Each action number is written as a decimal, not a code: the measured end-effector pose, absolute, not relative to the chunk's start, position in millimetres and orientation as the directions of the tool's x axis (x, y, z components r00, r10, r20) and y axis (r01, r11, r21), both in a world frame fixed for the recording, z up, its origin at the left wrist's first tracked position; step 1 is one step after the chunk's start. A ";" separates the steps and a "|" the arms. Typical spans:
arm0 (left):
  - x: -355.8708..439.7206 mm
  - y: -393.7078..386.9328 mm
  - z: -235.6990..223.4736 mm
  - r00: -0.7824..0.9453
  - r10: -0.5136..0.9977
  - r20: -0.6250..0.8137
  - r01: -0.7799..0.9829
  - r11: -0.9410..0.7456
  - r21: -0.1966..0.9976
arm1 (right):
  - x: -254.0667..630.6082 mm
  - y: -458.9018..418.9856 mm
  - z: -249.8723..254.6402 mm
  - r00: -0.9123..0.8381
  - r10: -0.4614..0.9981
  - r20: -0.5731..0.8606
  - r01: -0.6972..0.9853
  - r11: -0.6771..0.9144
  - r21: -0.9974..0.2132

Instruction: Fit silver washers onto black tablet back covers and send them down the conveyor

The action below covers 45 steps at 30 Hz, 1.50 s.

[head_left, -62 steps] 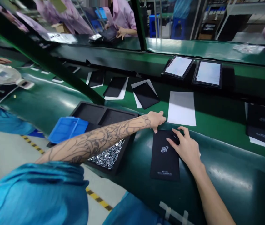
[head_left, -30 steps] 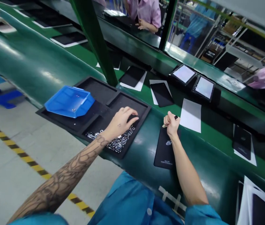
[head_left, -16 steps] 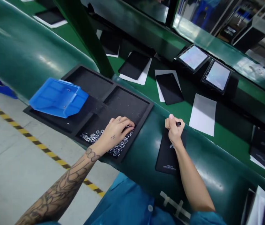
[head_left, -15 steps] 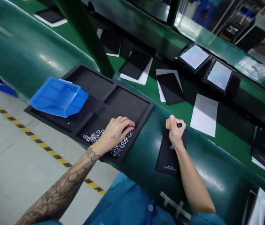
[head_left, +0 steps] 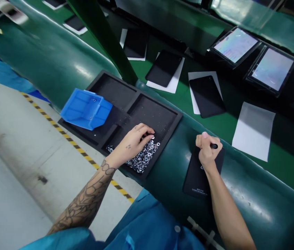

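Observation:
My left hand (head_left: 136, 139) is above a heap of small shiny metal rings (head_left: 141, 161) in the near right compartment of a black divided tray (head_left: 171, 133). Its thumb and forefinger pinch one small metal ring (head_left: 152, 138). My right hand (head_left: 207, 149) is closed in a fist around a black pen-like tool (head_left: 214, 146), whose blunt end sticks out at the side; the rest is hidden by the fingers. Beneath this fist a black tablet (head_left: 196, 180) lies back up on the green bench, its upper part partly covered by the hand.
A blue plastic bin (head_left: 84, 109) rests tilted on the tray's left side. Beyond the bench, a green belt (head_left: 180, 102) carries several black tablets (head_left: 208, 97) on white sheets and a bare white sheet (head_left: 253, 132). Two lit tablets (head_left: 273, 67) stand behind. A green post (head_left: 105, 41) rises behind the tray.
My left hand has lifted slightly off the heap, a ring now showing at its fingertips. The right fist stays over the tablet. The camera view has shifted, so the scene appears further right.

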<state>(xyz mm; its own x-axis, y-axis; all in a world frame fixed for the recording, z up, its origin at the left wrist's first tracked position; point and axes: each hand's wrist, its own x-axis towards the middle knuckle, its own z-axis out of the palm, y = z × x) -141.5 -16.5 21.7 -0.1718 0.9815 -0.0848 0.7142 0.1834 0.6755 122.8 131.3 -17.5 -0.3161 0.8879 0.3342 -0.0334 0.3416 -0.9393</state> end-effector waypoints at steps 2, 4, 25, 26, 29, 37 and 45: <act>-142.8 -16.8 23.2 -0.117 0.985 -0.128 0.740 0.172 0.650 | 122.9 131.7 -17.6 -0.333 0.879 0.341 -0.036 0.350 -0.936; -143.3 -16.0 23.2 -0.096 0.984 -0.149 0.768 0.169 0.617 | 122.6 131.4 -16.1 -0.355 0.861 0.363 -0.043 0.373 -0.927; -114.3 -5.2 36.5 -0.112 0.955 -0.274 0.935 0.194 0.297 | 125.3 130.7 -31.1 -0.337 0.866 0.370 -0.098 0.358 -0.928; -113.8 -6.4 34.4 -0.106 0.958 -0.266 0.933 0.188 0.306 | 125.5 130.7 -31.8 -0.330 0.870 0.365 -0.090 0.356 -0.930; -117.7 -10.8 23.0 -0.086 0.975 -0.206 0.902 0.164 0.399 | 123.5 131.2 -32.6 -0.333 0.879 0.340 -0.065 0.338 -0.939; -123.3 -20.6 24.8 -0.285 0.937 0.201 0.780 0.105 0.617 | 137.6 135.2 3.8 -0.309 0.920 0.241 -0.137 0.208 -0.969; 42.3 -62.1 -8.6 -0.085 0.981 0.172 0.469 -0.113 0.876 | 291.3 62.0 2.7 -0.111 0.994 -0.014 0.460 0.039 -0.887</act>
<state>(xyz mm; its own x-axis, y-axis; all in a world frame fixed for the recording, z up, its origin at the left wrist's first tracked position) 42.3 -62.1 -8.6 -0.0848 0.9814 0.1721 0.4685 -0.1132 0.8762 291.3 62.0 2.7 -0.1111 0.9937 -0.0138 0.4597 0.0390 -0.8872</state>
